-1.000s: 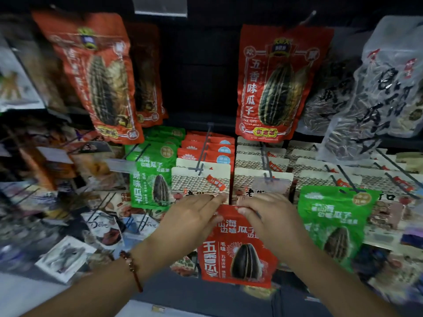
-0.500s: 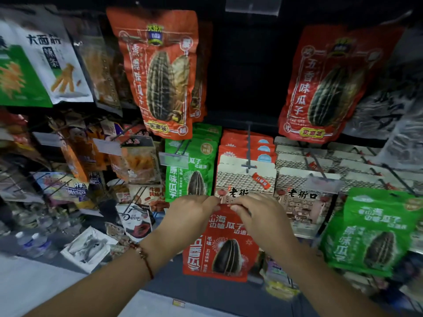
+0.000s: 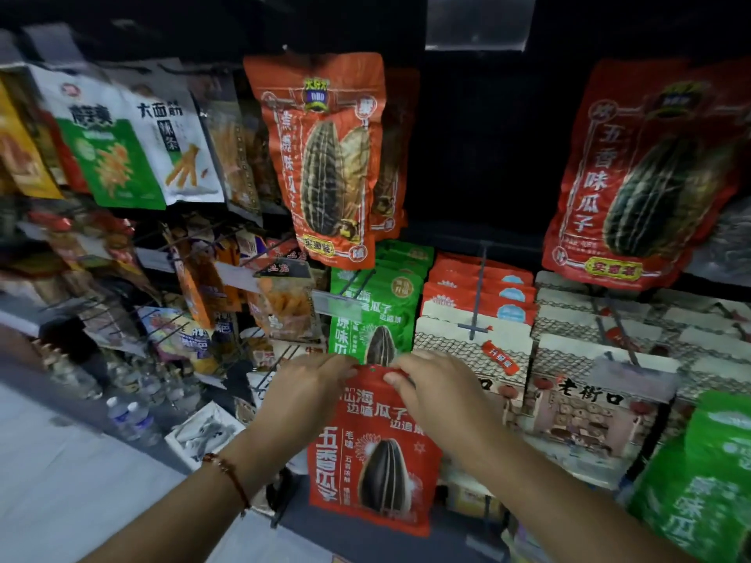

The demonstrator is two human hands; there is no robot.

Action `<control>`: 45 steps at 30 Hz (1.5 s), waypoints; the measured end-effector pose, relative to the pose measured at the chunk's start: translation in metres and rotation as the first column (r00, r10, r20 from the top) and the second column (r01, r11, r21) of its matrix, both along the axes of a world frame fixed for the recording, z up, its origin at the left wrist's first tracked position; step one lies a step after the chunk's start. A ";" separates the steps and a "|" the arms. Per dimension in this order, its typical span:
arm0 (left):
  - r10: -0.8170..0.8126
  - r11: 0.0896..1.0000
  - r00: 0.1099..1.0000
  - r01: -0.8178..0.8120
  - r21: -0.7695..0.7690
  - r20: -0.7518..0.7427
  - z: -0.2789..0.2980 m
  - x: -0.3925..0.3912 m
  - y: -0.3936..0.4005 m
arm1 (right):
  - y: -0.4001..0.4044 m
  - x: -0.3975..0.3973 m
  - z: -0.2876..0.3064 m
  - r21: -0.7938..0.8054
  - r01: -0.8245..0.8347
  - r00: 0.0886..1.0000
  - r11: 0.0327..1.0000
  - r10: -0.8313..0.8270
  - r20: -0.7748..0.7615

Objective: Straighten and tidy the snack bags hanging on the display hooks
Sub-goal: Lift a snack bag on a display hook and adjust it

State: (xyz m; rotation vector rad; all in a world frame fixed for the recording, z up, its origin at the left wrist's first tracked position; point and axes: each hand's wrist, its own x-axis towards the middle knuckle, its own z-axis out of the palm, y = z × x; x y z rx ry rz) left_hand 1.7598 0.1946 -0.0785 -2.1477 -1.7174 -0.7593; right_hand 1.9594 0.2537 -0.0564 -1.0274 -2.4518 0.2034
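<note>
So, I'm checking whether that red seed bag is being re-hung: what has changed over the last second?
Both hands have carried the small red seed bag leftward along the display: it was in front of the pale boxes and now hangs below the green seed bags. The camera view swung left as well. Unchanged: the left hand and right hand still pinch its top edge, and it is not visibly on a hook.

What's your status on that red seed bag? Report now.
Left hand and right hand both pinching top edge of red seed bag. Bag off hook, upright. Green seed bags directly behind.
</note>
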 end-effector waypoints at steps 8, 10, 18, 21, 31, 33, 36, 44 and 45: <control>-0.029 0.997 0.960 0.049 -0.066 0.277 -0.020 -0.076 0.055 | 0.034 -0.077 -0.026 -0.196 0.230 0.964 0.953 -0.251 -0.090; -0.039 0.992 0.945 0.075 -0.099 0.325 -0.024 -0.087 0.070 | 0.042 -0.089 -0.032 -0.249 0.289 0.941 0.924 -0.322 -0.102; -0.125 0.973 0.875 0.201 -0.116 0.467 -0.009 -0.111 0.113 | 0.074 -0.108 -0.019 -0.335 0.376 0.847 0.864 -0.467 -0.254; -0.168 0.969 0.895 0.228 -0.100 0.412 -0.007 -0.117 0.126 | 0.083 -0.109 -0.016 -0.334 0.351 0.847 0.875 -0.448 -0.285; -0.191 0.979 0.947 0.204 -0.026 0.258 -0.017 -0.117 0.157 | 0.104 -0.117 -0.013 -0.031 0.432 0.901 0.901 -0.433 -0.039; -0.177 0.984 0.967 0.180 -0.001 0.181 -0.022 -0.115 0.168 | 0.116 -0.121 -0.013 0.081 0.438 0.893 0.895 -0.444 0.071; -0.102 0.995 0.990 0.100 0.028 0.100 -0.029 -0.109 0.174 | 0.123 -0.123 -0.013 0.131 0.403 0.894 0.906 -0.420 0.154; 0.021 0.988 0.990 -0.043 -0.151 -0.142 -0.054 -0.106 0.114 | 0.071 -0.114 -0.020 0.248 0.328 0.879 0.912 -0.391 0.273; 0.004 0.986 0.985 -0.033 -0.164 -0.173 -0.060 -0.105 0.099 | 0.061 -0.112 -0.020 0.226 0.324 0.883 0.919 -0.380 0.277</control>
